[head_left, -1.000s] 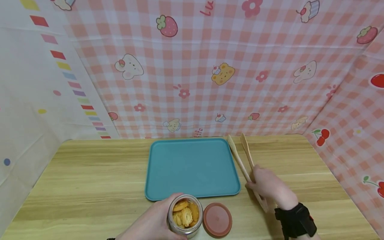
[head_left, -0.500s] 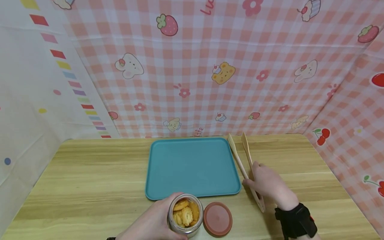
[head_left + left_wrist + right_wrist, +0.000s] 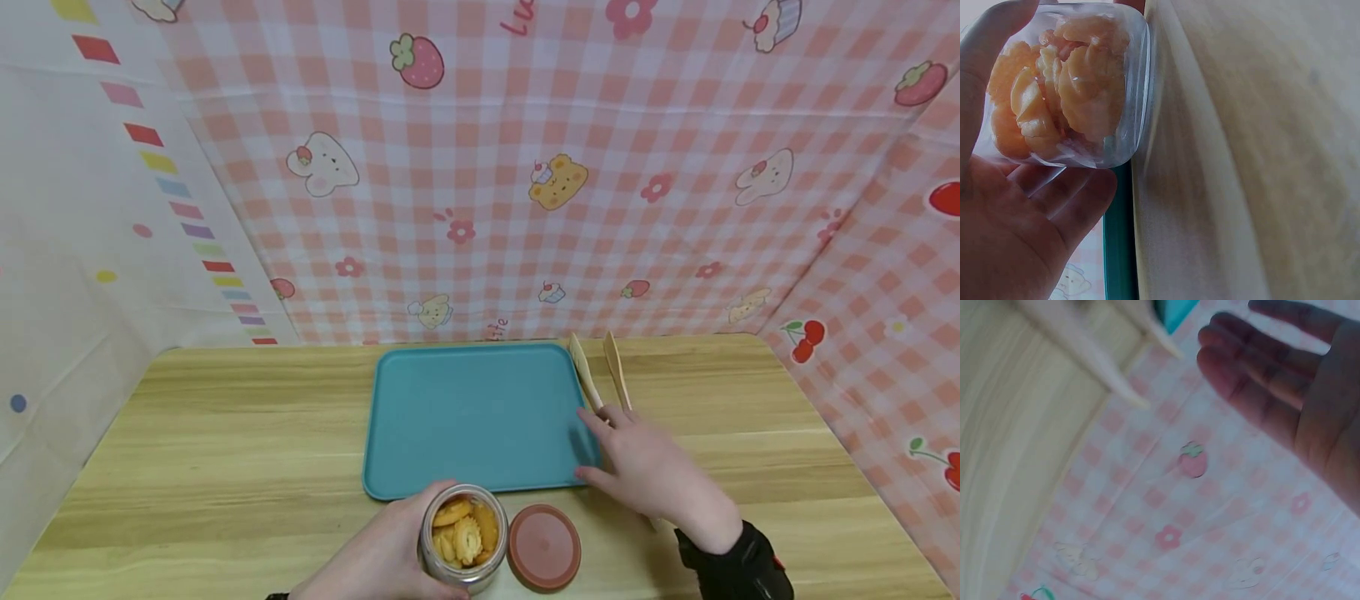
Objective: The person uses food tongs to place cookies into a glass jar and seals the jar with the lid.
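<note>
My left hand (image 3: 386, 550) grips a clear jar (image 3: 501, 542) that stands lidless at the front of the table. Inside are several golden cookies (image 3: 467, 540), seen through the jar's side in the left wrist view. Above the wooden tongs (image 3: 617, 371) is my right hand (image 3: 660, 479), fingers spread and holding nothing. Its fingertips overlap the right edge of the blue tray (image 3: 480, 417) in the head view. The tongs lie beside the tray with their two tips toward the back; the hand hides their middle. Blurred tong arms (image 3: 1085, 353) also show in the right wrist view.
A reddish-brown round lid (image 3: 544, 548) lies just right of the jar. The light wooden table (image 3: 247, 450) ends at a pink checked cloth (image 3: 480, 167) behind, with another cloth side (image 3: 900, 333) at the right.
My right hand has let go of the tongs, which now lie beside the tray, and has moved left with its fingers spread. The left hand and jar have stayed put.
</note>
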Demonstrator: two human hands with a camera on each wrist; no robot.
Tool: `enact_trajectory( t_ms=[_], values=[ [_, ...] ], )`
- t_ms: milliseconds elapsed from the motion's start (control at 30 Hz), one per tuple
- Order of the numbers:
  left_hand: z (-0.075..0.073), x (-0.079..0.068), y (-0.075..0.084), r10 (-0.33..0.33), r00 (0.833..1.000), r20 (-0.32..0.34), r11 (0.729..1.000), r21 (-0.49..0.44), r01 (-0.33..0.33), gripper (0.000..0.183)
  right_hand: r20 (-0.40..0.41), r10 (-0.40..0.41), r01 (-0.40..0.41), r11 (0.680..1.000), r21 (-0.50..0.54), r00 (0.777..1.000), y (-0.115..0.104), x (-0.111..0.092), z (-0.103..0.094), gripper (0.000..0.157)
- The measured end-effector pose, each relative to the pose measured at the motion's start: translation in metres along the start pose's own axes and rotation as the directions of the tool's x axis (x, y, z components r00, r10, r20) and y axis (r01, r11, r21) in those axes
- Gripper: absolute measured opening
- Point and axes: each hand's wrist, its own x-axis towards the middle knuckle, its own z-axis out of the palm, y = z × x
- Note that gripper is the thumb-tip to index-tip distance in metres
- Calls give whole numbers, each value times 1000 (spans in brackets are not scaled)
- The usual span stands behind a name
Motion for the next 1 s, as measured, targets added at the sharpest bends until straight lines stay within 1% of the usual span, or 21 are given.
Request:
enact_trajectory(
  t_ms=[167, 300, 467, 600, 800, 867, 1000],
  values=[
    [0, 0, 0, -4, 1000, 4, 1000, 3, 4, 88, 22, -114, 114, 993, -6, 993, -20, -2, 0, 72],
    [0, 0, -1, 13, 1000, -4, 1000, 13, -13, 88, 54, -176, 177, 984, -8, 983, -34, -4, 3, 71],
    [0, 0, -1, 28, 1000, -12, 1000, 15, -27, 88, 104, -242, 243, 970, 0, 965, -46, -6, 8, 70],
    [0, 1, -1, 28, 1000, -12, 1000, 14, -28, 88, 162, -267, 265, 964, 33, 950, -54, -8, 12, 71],
    [0, 0, -1, 38, 999, -14, 999, 9, -38, 87, 179, -309, 298, 951, 85, 934, -66, -12, 17, 76],
    [0, 0, -1, 34, 999, -11, 999, 3, -34, 87, 197, -306, 292, 952, 96, 931, -68, -12, 18, 79],
    [0, 0, -2, 35, 999, -7, 999, -2, -35, 87, 244, -305, 282, 951, 125, 921, -71, -11, 18, 79]
  ],
)
